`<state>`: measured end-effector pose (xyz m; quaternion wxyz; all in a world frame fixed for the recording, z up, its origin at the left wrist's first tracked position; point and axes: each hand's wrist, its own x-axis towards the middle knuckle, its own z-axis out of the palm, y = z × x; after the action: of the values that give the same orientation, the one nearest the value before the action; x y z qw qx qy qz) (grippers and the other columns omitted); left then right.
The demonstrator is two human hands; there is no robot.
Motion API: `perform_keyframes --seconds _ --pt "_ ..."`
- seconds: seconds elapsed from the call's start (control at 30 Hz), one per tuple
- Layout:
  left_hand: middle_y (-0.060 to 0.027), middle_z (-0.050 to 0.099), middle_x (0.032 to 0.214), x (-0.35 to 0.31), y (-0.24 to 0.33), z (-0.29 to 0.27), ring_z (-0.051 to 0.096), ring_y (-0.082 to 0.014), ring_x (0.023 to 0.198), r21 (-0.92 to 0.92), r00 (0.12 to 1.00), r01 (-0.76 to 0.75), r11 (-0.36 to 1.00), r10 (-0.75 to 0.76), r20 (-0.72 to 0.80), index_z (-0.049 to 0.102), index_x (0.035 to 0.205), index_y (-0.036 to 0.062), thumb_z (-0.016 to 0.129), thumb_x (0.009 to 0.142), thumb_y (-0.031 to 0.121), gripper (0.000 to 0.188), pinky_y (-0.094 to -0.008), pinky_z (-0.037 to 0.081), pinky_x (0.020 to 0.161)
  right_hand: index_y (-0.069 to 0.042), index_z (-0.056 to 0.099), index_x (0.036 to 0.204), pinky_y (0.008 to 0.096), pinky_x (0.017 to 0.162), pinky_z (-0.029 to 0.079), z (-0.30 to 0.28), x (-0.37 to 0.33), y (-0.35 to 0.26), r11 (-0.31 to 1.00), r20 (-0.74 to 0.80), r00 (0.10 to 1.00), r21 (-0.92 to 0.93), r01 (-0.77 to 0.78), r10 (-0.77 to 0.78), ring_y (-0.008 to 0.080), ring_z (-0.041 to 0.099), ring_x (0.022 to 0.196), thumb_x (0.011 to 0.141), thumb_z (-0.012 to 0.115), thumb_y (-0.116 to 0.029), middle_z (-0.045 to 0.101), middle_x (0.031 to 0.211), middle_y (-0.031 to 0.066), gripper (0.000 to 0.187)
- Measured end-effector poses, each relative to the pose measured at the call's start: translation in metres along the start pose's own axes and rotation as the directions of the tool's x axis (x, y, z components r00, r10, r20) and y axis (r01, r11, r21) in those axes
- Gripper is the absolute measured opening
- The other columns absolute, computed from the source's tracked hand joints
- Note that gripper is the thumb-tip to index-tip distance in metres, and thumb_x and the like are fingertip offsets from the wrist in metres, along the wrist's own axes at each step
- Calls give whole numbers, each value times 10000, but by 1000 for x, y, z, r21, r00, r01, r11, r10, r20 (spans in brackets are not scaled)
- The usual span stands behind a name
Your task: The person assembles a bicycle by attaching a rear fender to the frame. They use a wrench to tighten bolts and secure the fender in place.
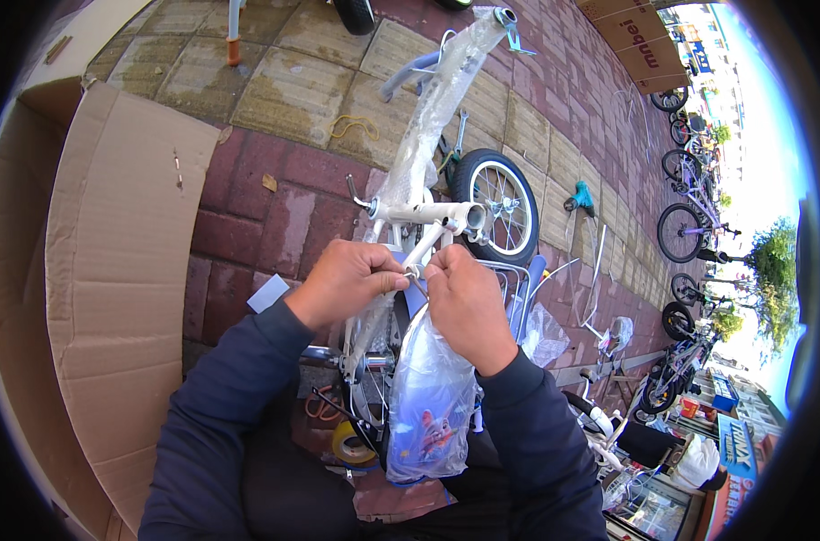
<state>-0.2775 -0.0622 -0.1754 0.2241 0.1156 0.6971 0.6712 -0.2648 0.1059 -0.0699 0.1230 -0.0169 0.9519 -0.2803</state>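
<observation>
A white child's bicycle frame (421, 171), partly covered in clear plastic wrap, stands before me with its tubes meeting between my hands. My left hand (348, 284) pinches a small metal fitting (413, 271) against the frame, thumb and forefinger together. Close beside it, the closed fingers of my right hand (468, 311) press at the same spot; what they hold is mostly hidden. Below my hands hangs a blue-violet printed mudguard (428, 437) in a clear plastic bag. A metal axle or crank end (376, 362) shows under my left wrist.
A small spoked wheel with a black tyre (464, 194) lies beyond my right hand, near a spanner (461, 131) and a teal tool (582, 197). An open cardboard box (126, 234) fills the left. Yellow tape (351, 444) lies low. Several bicycles (685, 232) stand far right.
</observation>
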Motion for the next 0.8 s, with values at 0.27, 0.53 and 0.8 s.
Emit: perform_keyframes --seconds 0.27,0.53,0.8 --pt "1 667 754 19 -21 0 572 -72 696 -312 965 234 921 -181 192 707 848 23 810 819 212 217 -261 469 636 4 552 867 525 652 461 0 0 0 1000 3 1000 12 -8 8 444 620 715 918 574 -119 632 737 224 135" --pt "19 659 839 27 -37 6 559 -55 741 -582 936 317 749 -147 320 696 948 16 812 827 273 307 -226 461 674 7 557 880 495 662 465 -2 -1 -1 998 23 998 45 -54 53 420 626 729 922 562 -122 637 759 215 136" --pt "15 666 832 28 -36 0 550 -55 736 -498 915 339 798 -157 372 722 1013 0 824 798 390 457 -234 455 662 13 560 890 420 653 475 -7 -4 0 992 64 995 92 -86 80 359 621 705 926 555 -125 616 757 179 143"
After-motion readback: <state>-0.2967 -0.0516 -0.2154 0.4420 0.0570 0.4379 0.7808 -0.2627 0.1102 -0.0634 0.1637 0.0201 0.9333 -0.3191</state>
